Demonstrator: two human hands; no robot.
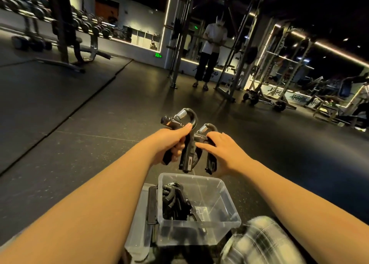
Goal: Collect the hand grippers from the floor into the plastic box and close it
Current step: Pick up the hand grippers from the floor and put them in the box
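Observation:
My left hand (pixel 171 144) grips one handle of a black hand gripper (pixel 186 140) with a steel spring, held above the floor just beyond the box. My right hand (pixel 223 154) holds a second black hand gripper (pixel 211 162), fingers wrapped over its top beside the first one. Below both hands stands a clear plastic box (pixel 229 210), open, with several black hand grippers (pixel 177 202) piled in its left half. The box's clear lid (pixel 137 229) with a black latch lies to the left of the box.
Dark rubber gym floor (pixel 99 144) all around. My knee in checked cloth (pixel 261 241) is at the box's right. A standing person (pixel 209 54) is ahead beside a cable machine (pixel 179 36). A dumbbell rack (pixel 60 20) is far left, barbell racks (pixel 279 68) far right.

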